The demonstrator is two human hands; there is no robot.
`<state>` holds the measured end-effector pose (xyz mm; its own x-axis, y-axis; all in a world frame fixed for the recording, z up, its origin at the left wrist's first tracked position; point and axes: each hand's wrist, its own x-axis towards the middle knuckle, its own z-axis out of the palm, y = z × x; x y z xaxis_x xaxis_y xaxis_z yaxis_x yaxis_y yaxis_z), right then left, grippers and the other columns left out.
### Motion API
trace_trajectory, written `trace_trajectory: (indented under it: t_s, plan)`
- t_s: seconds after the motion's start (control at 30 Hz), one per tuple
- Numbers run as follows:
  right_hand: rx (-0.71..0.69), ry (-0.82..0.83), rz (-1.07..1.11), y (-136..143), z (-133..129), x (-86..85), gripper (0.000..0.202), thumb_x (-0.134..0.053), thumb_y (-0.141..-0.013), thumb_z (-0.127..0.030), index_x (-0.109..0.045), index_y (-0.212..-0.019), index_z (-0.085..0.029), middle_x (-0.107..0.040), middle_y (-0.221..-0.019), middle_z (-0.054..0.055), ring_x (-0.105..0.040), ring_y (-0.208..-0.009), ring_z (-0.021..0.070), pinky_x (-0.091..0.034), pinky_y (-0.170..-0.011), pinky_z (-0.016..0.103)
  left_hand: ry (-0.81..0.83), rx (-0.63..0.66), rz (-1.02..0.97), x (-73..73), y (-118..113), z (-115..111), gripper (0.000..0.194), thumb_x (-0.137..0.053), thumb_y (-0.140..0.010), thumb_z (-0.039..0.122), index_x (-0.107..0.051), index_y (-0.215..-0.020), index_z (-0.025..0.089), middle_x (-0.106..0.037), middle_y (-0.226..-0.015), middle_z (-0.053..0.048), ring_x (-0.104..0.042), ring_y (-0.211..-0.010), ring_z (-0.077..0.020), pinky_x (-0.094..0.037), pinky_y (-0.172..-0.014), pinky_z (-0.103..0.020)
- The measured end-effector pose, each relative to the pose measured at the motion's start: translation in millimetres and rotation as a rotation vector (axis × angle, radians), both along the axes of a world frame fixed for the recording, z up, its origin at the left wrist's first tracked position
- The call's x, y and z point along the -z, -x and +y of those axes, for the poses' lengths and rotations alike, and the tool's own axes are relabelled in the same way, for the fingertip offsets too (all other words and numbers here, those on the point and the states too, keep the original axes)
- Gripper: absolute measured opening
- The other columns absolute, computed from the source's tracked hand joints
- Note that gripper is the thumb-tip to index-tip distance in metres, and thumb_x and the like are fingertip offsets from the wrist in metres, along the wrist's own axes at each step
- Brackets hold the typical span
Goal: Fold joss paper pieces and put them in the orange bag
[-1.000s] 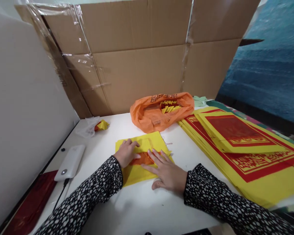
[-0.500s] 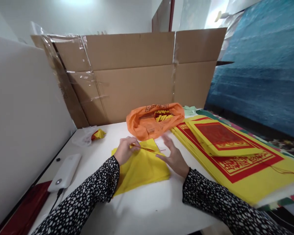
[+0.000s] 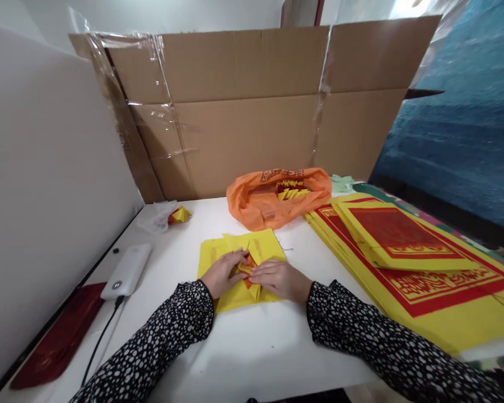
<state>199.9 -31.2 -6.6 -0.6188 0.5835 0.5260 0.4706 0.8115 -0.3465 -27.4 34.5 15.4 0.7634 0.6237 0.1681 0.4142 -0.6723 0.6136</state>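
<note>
Yellow-and-orange folded paper (image 3: 255, 291) is pinched in the fingers of left hand (image 3: 223, 273) and right hand (image 3: 282, 279), yellow sheets (image 3: 272, 243) beneath them.

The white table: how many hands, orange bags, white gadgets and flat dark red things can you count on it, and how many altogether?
Hands: 2, the left hand and the right hand
Orange bag: 1
White gadget: 1
Flat dark red thing: 1
Total: 5

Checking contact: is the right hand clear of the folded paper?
No: the right hand touches the folded paper with its fingers, opposite the left hand.
</note>
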Motion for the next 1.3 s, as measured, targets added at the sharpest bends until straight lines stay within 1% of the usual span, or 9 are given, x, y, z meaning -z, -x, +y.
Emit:
trace_trajectory:
  t_s: [0.17, 0.3, 0.37, 0.47, 0.6, 0.67, 0.73, 0.9, 1.3]
  plan:
    - [0.15, 0.378, 0.198, 2.8, 9.8, -12.9, 0.012, -0.065, -0.087, -0.021, -0.075, -0.092, -0.02, -0.075, -0.084, 0.002, -0.066, -0.077, 0.0163, -0.05, -0.075, 0.027, 0.052, 0.09, 0.063, -0.8, 5.0, 0.7, 0.048, -0.07, -0.08, 0.026, -0.055, -0.125, 0.023, -0.043, -0.149, -0.012, -0.03, -0.143, -0.0298, -0.025, -0.117, -0.051]
    - [0.248, 0.603, 0.25, 12.1, 19.3, -19.7, 0.006, -0.065, -0.083, -0.016, -0.071, -0.082, -0.017, -0.07, -0.074, -0.001, -0.062, -0.067, 0.0137, -0.044, -0.063, 0.023, 0.139, 0.123, 0.004, -4.0, 10.0, 5.1, 0.048, -0.064, -0.079, 0.017, -0.053, -0.125, 0.022, -0.044, -0.149, -0.011, -0.03, -0.143, -0.0265, -0.025, -0.118, -0.048]
    - [0.29, 0.583, 0.214, 16.3, 22.7, -21.5, 0.008, -0.063, -0.083, -0.013, -0.068, -0.079, -0.017, -0.068, -0.071, -0.002, -0.061, -0.068, 0.0138, -0.043, -0.063, 0.023, 0.243, 0.112, -0.067, -5.2, 10.5, 7.8, 0.034, -0.059, -0.083, 0.02, -0.056, -0.117, 0.021, -0.05, -0.144, -0.01, -0.036, -0.14, -0.0247, -0.029, -0.116, -0.046]
    - [0.306, 0.519, 0.207, 20.4, 21.4, -23.3, 0.012, -0.058, -0.085, -0.009, -0.067, -0.085, -0.018, -0.068, -0.078, -0.001, -0.063, -0.073, 0.0145, -0.047, -0.068, 0.024, 0.321, 0.004, -0.166, -4.7, 6.2, 9.3, 0.014, -0.058, -0.087, 0.03, -0.062, -0.097, 0.02, -0.064, -0.129, -0.011, -0.049, -0.131, -0.0253, -0.036, -0.112, -0.044]
    - [0.376, 0.249, 0.119, 26.0, 0.7, -23.1, 0.022, -0.055, -0.09, -0.012, -0.064, -0.109, -0.017, -0.068, -0.102, 0.008, -0.063, -0.096, 0.0212, -0.051, -0.086, 0.036, 0.304, -0.155, -0.24, 0.4, -2.6, 8.2, 0.019, -0.064, -0.083, 0.035, -0.059, -0.074, 0.019, -0.071, -0.114, -0.012, -0.062, -0.116, -0.0264, -0.045, -0.103, -0.042]
    - [0.372, 0.106, -0.017, 31.1, -16.0, -18.3, 0.032, -0.051, -0.093, -0.016, -0.059, -0.124, -0.018, -0.064, -0.12, 0.012, -0.057, -0.114, 0.0256, -0.048, -0.097, 0.045, 0.286, -0.195, -0.243, 3.2, -4.5, 8.4, 0.02, -0.067, -0.081, 0.035, -0.059, -0.072, 0.019, -0.07, -0.116, -0.013, -0.064, -0.111, -0.0264, -0.047, -0.1, -0.042]
    - [0.354, 0.05, -0.13, 37.2, -32.0, -9.5, 0.043, -0.053, -0.095, -0.024, -0.05, -0.137, -0.016, -0.054, -0.137, 0.014, -0.045, -0.131, 0.0282, -0.042, -0.105, 0.048, 0.271, -0.205, -0.241, 4.9, -4.5, 9.6, 0.019, -0.068, -0.08, 0.034, -0.059, -0.072, 0.019, -0.069, -0.118, -0.013, -0.065, -0.111, -0.0264, -0.048, -0.099, -0.042]
    - [0.386, 0.09, -0.261, 47.4, -50.6, 11.2, 0.081, -0.064, -0.086, -0.049, -0.032, -0.148, -0.008, -0.031, -0.154, 0.017, -0.021, -0.145, 0.0286, -0.029, -0.117, 0.046, 0.253, -0.181, -0.235, 3.1, -2.3, 13.3, 0.02, -0.067, -0.08, 0.033, -0.058, -0.069, 0.019, -0.069, -0.118, -0.013, -0.065, -0.111, -0.0272, -0.049, -0.098, -0.042]
    - [0.379, 0.177, -0.24, 43.1, -49.1, 2.2, 0.08, -0.059, -0.087, -0.053, -0.032, -0.149, -0.01, -0.024, -0.157, 0.015, -0.015, -0.147, 0.0277, -0.022, -0.12, 0.048, 0.29, -0.213, -0.208, -2.4, -4.2, 11.2, 0.021, -0.064, -0.08, 0.032, -0.054, -0.067, 0.02, -0.069, -0.12, -0.013, -0.064, -0.111, -0.0277, -0.051, -0.094, -0.042]
